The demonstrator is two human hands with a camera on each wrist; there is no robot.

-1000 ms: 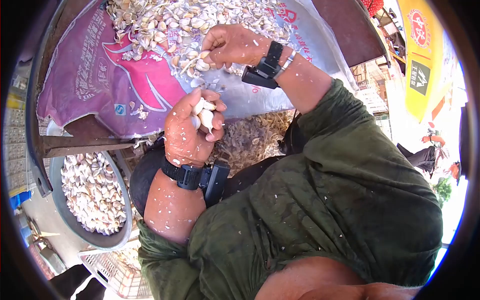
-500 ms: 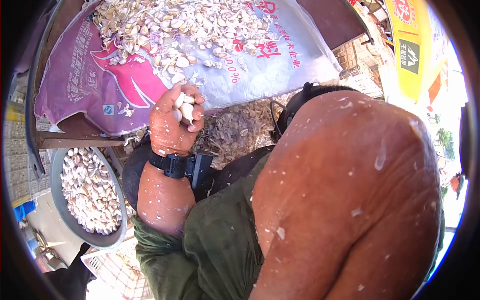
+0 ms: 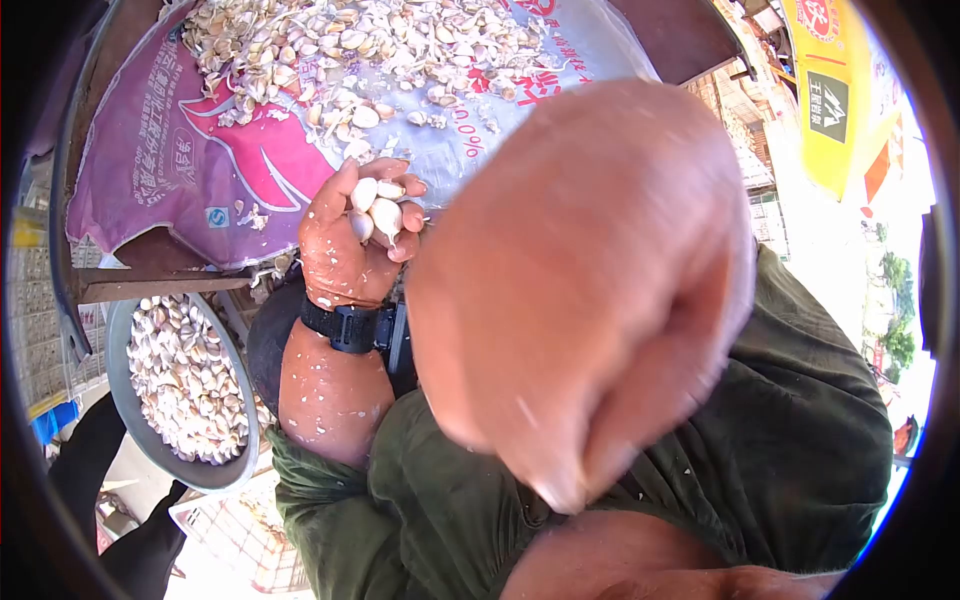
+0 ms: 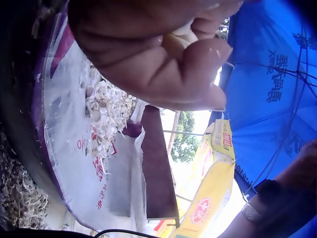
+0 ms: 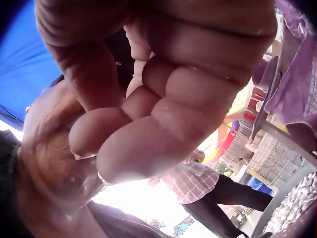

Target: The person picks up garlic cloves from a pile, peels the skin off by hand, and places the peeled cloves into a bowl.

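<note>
Palm up, my left hand (image 3: 350, 245) cups several pale garlic cloves (image 3: 387, 215) in its curled fingers, below the near edge of the printed sack (image 3: 235, 165). In the left wrist view the left hand (image 4: 148, 54) partly hides a clove (image 4: 178, 43). My right hand (image 3: 580, 280) is raised close to the head camera, large and blurred, covering part of the sack and lap. Seen from the right wrist, the fingers of the right hand (image 5: 153, 94) are curled, with nothing visible in them. Many loose cloves (image 3: 350, 45) lie heaped on the sack.
A grey basin (image 3: 118, 365) full of cloves stands at the lower left, beside a light plastic crate (image 3: 235, 535). The dark table frame (image 3: 160, 287) edges the sack. A person in a checked shirt (image 5: 190, 183) stands near the basin. Husks (image 4: 20, 193) lie below the table.
My right hand has left the cloves on the sack and come up close to the head camera. The left hand still holds its cloves. Dark-clothed legs now show beside the basin.
</note>
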